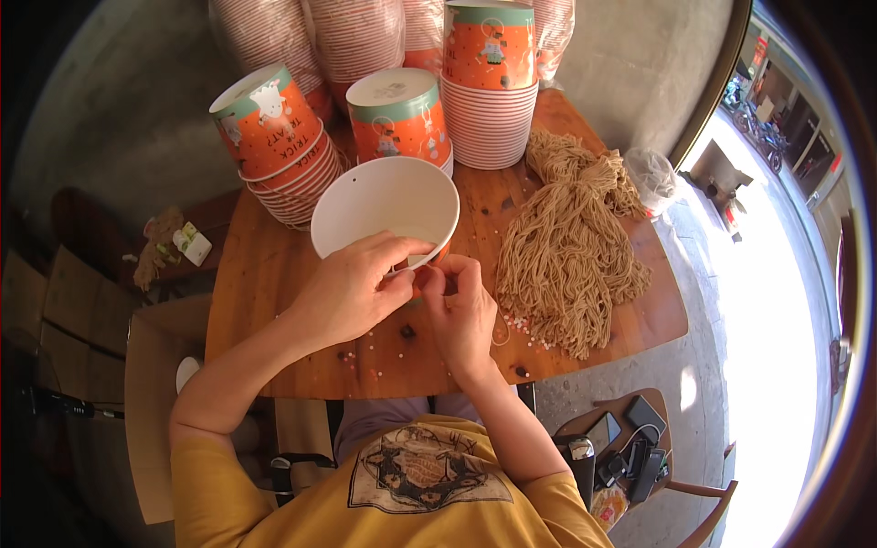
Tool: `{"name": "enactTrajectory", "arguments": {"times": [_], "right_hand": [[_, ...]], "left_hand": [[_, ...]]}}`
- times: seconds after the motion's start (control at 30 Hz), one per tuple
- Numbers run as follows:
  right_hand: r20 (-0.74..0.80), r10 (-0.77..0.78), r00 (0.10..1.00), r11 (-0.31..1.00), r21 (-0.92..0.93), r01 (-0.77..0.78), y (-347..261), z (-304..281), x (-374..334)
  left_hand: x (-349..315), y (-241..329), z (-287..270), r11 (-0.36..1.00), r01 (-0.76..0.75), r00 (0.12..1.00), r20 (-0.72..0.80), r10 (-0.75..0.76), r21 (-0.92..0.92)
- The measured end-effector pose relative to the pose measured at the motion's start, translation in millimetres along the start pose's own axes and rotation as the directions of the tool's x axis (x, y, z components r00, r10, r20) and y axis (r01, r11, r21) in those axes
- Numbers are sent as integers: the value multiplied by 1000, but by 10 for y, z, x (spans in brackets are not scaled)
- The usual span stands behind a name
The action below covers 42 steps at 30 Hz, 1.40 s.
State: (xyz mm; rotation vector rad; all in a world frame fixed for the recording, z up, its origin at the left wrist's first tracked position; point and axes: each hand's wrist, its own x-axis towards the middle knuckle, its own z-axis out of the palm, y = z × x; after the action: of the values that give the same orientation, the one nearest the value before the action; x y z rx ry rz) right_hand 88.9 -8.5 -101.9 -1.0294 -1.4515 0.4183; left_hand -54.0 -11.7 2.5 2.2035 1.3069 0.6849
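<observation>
A paper bucket (382, 203), white inside, tilts toward me above the near middle of the wooden table. My left hand (356, 281) is closed on its near rim, fingers inside and thumb outside. A small dark hole shows in the far wall. Against the outside of that near rim, my right hand (459, 310) has thumb and forefinger pinched together. A thin tan cord (501, 340) loops out beside this hand; the pinched part is hidden by the fingertips. To the right lies a big bundle of tan cords (571, 247).
Upside-down orange-and-green buckets stand stacked at the left (279, 137), middle (395, 123) and right (489, 100) of the table's far side. Behind them are plastic-wrapped stacks (356, 36). Small pale beads dot the wooden table (438, 365). A chair (575, 425) with phones stands at lower right.
</observation>
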Motion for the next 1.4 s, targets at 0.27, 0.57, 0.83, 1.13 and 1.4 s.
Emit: {"name": "enactTrajectory", "arguments": {"times": [0.27, 0.57, 0.83, 1.13, 1.4], "right_hand": [[0, -37, 999, 999, -10, 37, 1, 22, 41], [19, -83, 996, 990, -109, 85, -18, 0, 65], [72, -33, 997, 996, -84, 39, -67, -78, 74], [252, 191, 949, 962, 142, -232, -213, -381, 381], [441, 332, 834, 845, 254, -471, -210, -275, 604]], "left_hand": [[79, -148, -42, 993, -42, 998, 47, 47, -107], [374, -246, -201, 954, 206, 927, 355, -120, -216], [404, -221, -163, 992, 80, 942, 333, -42, -99], [366, -243, -203, 912, -336, 927, -88, 364, 235], [388, -295, -160, 751, 238, 962, 253, -98, -615]]}}
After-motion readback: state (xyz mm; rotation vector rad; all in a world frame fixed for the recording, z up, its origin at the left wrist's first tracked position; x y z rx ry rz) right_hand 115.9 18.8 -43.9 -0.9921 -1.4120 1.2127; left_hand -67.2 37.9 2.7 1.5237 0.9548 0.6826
